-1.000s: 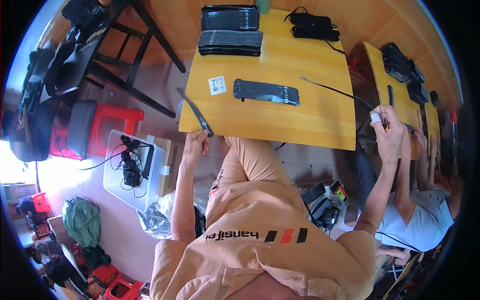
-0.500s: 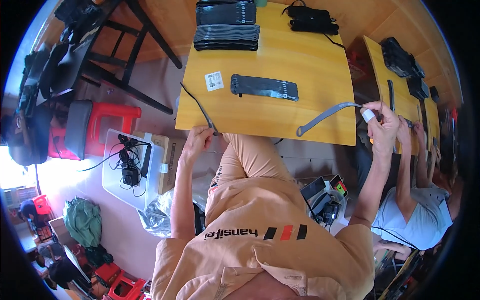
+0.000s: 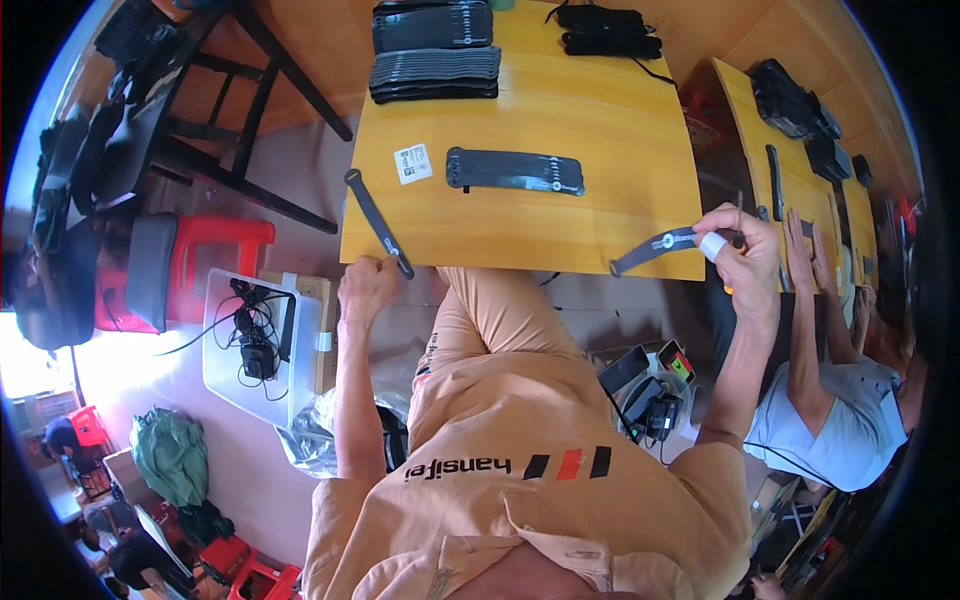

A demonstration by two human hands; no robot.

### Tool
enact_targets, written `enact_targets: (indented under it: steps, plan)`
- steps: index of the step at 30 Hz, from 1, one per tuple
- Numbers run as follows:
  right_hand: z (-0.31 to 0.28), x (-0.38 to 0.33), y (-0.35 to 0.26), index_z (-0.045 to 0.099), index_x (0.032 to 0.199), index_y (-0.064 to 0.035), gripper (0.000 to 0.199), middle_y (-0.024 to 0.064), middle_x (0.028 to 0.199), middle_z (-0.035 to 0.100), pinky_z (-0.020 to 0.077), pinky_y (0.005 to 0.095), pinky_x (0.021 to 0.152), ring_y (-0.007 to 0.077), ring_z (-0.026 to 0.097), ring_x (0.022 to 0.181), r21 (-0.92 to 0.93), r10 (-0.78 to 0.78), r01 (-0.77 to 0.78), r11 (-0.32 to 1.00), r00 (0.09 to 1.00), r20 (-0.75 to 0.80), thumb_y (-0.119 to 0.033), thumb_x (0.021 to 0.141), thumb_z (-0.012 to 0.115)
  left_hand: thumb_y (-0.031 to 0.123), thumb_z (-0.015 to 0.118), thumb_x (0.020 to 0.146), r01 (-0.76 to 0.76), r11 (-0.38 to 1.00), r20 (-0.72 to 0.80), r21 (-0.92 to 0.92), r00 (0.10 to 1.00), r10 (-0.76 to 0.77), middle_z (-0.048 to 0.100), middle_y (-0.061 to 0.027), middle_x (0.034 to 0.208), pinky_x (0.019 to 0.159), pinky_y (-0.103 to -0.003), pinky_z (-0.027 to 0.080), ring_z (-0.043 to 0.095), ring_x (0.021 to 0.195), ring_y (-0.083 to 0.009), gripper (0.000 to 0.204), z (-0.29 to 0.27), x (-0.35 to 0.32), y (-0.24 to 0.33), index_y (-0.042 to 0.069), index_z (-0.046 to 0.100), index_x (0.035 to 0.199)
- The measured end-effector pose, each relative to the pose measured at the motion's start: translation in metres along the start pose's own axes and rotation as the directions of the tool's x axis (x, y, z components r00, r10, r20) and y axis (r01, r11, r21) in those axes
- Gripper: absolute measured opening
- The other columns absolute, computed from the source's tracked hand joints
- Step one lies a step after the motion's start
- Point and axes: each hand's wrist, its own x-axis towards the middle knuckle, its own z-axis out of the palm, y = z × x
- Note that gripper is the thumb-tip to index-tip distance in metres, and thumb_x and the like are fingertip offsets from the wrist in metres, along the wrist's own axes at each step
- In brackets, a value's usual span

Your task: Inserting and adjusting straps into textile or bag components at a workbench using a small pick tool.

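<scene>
My left hand [image 3: 368,290] is closed on one end of a dark strap [image 3: 370,213], which lies slanted across the table's front left corner with its printed side showing. At the front right, my right hand [image 3: 745,262] pinches a second dark strap [image 3: 645,250]; it sticks out to the left, its free end hanging by the table edge. A white wrap is around a digit of that hand. The same hand also has a thin tool with an orange handle [image 3: 739,242], mostly hidden by the fingers. Between the hands lies a flat dark packaged strip [image 3: 510,170].
A white label sheet [image 3: 412,164] lies left of the strip on the yellow table [image 3: 560,115]. Stacks of dark packages [image 3: 435,70] and a black bundle [image 3: 610,32] stand at the back. A plastic bin with cables [image 3: 215,340] is at left; a co-worker [image 3: 835,410] sits at right.
The strap in my left hand has turned, so its flat printed face shows. The right strap has also turned to its printed side and is more bent. The view has shifted slightly.
</scene>
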Motion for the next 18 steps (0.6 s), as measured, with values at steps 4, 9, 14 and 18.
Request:
enact_targets:
  steps: [4,9,14,18]
  plan:
    - [0.017,-0.007,-0.019,0.064,0.094,-0.0018,0.025,0.0007,0.072,0.057,0.036,0.0177,0.055,0.0041,0.05,0.065,-0.038,-0.074,0.077,0.996,0.994,0.084,0.005,0.07,0.061,0.028,0.055,0.083,-0.23,0.914,-0.107,-0.334,0.973,0.205,0.064,-0.013,0.072,0.075,-0.034,0.046,0.062,0.075,-0.0274,0.03,-0.026,-0.035,0.04,-0.001,0.062,0.085]
    - [0.059,0.002,-0.038,0.066,0.088,-0.0011,0.019,0.0018,0.066,0.054,0.0328,0.02,0.051,0.007,0.042,0.056,0.074,-0.311,0.302,0.95,0.924,0.222,0.002,0.069,0.065,0.026,0.061,0.082,-0.689,0.253,-0.265,-0.679,0.551,0.792,0.06,-0.0117,0.101,0.084,-0.028,0.041,0.054,0.096,-0.0151,0.041,-0.025,-0.078,0.116,-0.003,0.053,0.11]
    - [0.077,0.007,0.006,0.065,0.083,0.0004,0.012,-0.0013,0.065,0.053,0.0317,0.019,0.05,0.005,0.041,0.056,0.148,-0.166,0.16,0.976,0.986,0.025,0.002,0.072,0.062,0.017,0.062,0.082,-0.264,0.559,0.34,-0.786,0.57,0.748,0.057,-0.0043,0.079,0.069,-0.023,0.042,0.05,0.076,-0.0087,0.028,-0.017,-0.059,0.104,-0.004,0.056,0.099]
    - [0.085,0.011,0.048,0.063,0.083,0.0,0.009,-0.0038,0.058,0.049,0.0194,0.0162,0.035,-0.0012,0.032,0.039,0.176,0.139,-0.146,0.973,0.989,0.055,-0.001,0.075,0.062,0.007,0.058,0.083,-0.251,0.604,0.342,-0.757,0.634,0.693,0.055,-0.0011,0.071,0.057,-0.019,0.039,0.046,0.063,-0.0047,0.013,0.001,-0.031,0.068,-0.004,0.058,0.089]
